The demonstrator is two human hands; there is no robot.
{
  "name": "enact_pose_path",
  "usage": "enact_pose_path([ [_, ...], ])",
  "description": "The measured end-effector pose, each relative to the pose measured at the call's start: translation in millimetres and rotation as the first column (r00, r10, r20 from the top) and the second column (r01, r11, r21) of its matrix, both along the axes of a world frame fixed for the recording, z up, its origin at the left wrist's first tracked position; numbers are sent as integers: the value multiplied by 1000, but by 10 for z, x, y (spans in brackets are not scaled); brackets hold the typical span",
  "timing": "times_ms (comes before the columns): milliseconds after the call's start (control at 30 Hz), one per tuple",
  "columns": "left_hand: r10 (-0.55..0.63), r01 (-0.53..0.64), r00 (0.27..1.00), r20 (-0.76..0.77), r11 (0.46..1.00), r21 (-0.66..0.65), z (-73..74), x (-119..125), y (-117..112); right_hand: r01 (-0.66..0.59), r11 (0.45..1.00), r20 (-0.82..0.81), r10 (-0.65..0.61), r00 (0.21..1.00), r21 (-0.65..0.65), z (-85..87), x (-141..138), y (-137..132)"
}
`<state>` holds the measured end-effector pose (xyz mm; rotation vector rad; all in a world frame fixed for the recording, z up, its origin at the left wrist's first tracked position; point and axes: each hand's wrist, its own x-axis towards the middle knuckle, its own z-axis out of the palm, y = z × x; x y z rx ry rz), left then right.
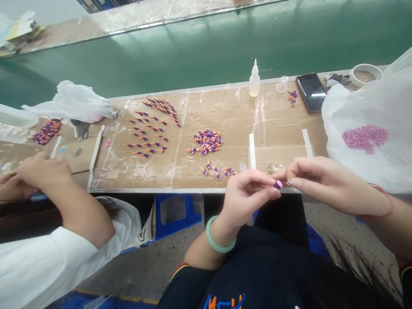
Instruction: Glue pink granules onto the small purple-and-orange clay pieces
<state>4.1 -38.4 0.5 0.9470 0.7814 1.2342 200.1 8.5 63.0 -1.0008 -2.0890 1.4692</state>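
Between thumb and fingers, my left hand (244, 195) pinches a small purple piece (277, 184) whose pink end faces right. My right hand (317, 182) is closed in a pinch just beside it; whatever its fingertips hold is too small to name. Both hands are over the table's front edge. Behind them lies a small clear, roundish item (275, 168) on a cardboard pad (280, 155) with white tape strips. A pile of purple-and-orange pieces (207, 141) sits left of the pad, with several loose ones (216, 171) nearer the edge.
Tiny pink bits (365, 137) lie on a white plastic bag (341, 107) at right. A dropper bottle (254, 80), phone (310, 92) and tape roll (366, 75) stand along the back. Rows of pieces (151, 128) are left of the pile. A co-worker's hands (41, 174) work far left.
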Motion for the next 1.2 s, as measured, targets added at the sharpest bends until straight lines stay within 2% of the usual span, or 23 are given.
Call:
enact_pose_path([
  [300,-11,11,1000,7,999,45,4,28,14,-3,991,-16,5,1000,131,19,3,-13],
  [500,-14,7,998,59,993,114,-13,40,30,4,991,-5,-3,1000,133,32,-13,-28],
  [633,-6,1,999,45,993,116,-13,46,32,8,991,0,-9,1000,132,34,-16,-33],
  [933,28,-33,998,56,996,89,-28,88,19,-10,976,28,4,1000,219,-7,17,-44],
  [1200,36,-38,999,17,989,143,-5,102,36,-69,967,74,52,996,245,58,9,-4],
])
